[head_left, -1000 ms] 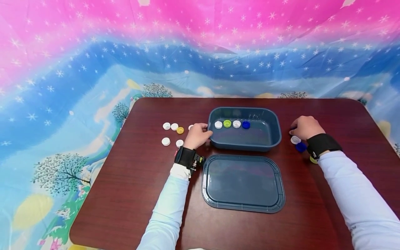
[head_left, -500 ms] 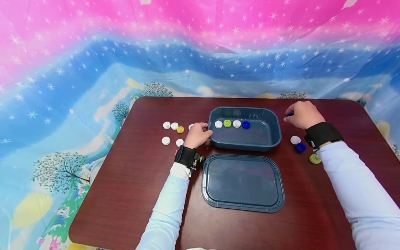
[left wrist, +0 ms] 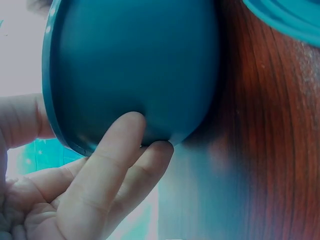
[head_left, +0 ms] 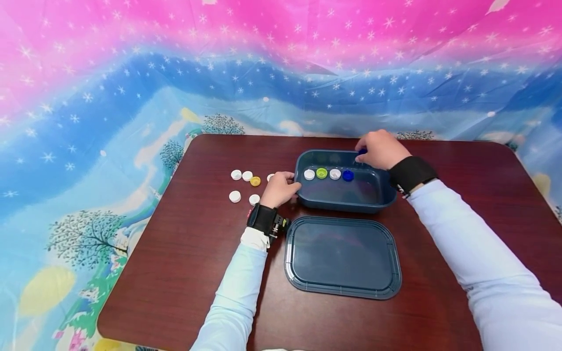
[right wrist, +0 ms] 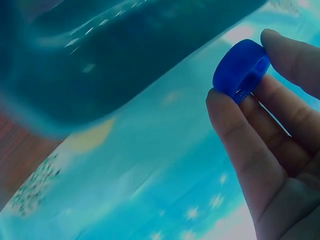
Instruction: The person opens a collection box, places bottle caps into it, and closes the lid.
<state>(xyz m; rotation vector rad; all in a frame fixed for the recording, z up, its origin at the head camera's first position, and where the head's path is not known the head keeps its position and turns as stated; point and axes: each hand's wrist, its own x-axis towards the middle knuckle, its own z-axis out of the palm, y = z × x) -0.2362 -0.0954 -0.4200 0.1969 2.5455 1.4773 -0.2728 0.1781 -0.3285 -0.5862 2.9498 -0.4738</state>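
My right hand pinches a dark blue bottle cap between thumb and fingertips, above the far right part of a grey-blue plastic box. Inside that box lies a row of caps: a white cap, a green cap, another white cap and a blue cap. At the box's left end my left hand grips the wall. The left wrist view shows its thumb at the rim and its fingers against the outside wall.
The box's flat lid lies on the brown table in front of the box. Left of the left hand are several white caps and a yellow cap. A patterned cloth hangs behind the table.
My right hand has lifted the blue cap from the table's right side and carried it left over the box. The left hand keeps its grip on the box.
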